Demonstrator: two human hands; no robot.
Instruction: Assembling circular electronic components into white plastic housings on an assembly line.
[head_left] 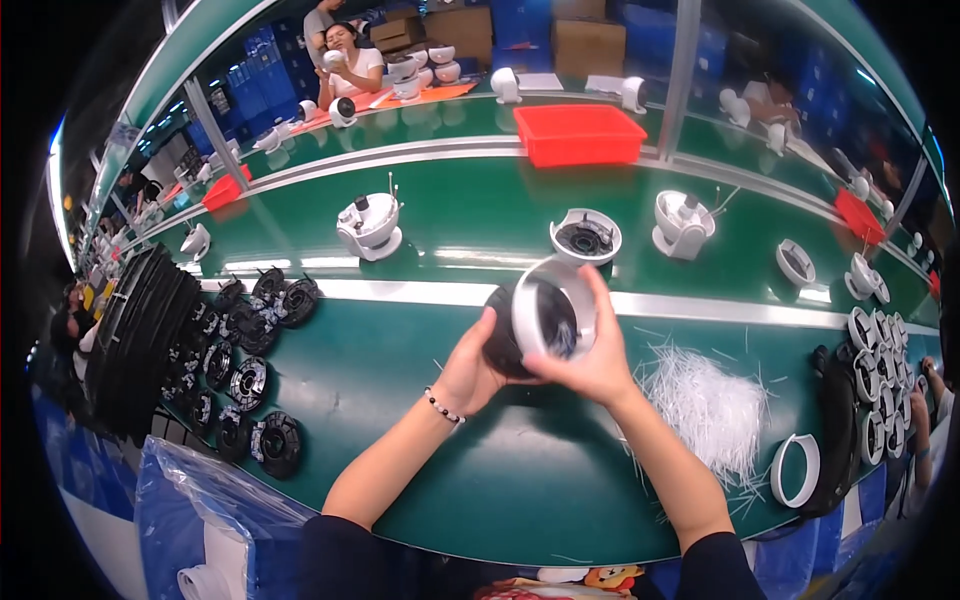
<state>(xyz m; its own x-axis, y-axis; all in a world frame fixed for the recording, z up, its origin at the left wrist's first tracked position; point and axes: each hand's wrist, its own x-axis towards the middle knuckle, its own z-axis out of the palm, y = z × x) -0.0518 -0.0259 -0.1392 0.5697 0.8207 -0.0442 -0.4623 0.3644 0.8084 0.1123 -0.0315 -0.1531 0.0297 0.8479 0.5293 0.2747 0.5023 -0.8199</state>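
Over the middle of the green bench, my right hand is closed round a white ring-shaped housing, its thumb across the lower rim. My left hand grips a black round part with its fingers under the edge. The two pieces are held tilted against each other; whether they are joined cannot be told. Motion slightly blurs both. Just beyond my hands, a white shell with a black round insert lies on the green belt. Right of my right forearm is a pile of thin white strips.
Several black round parts lie at left beside stacked black trays. A loose white ring stands near the right edge, by grouped white rings. White camera-like units and a red bin stand farther off. A person works opposite.
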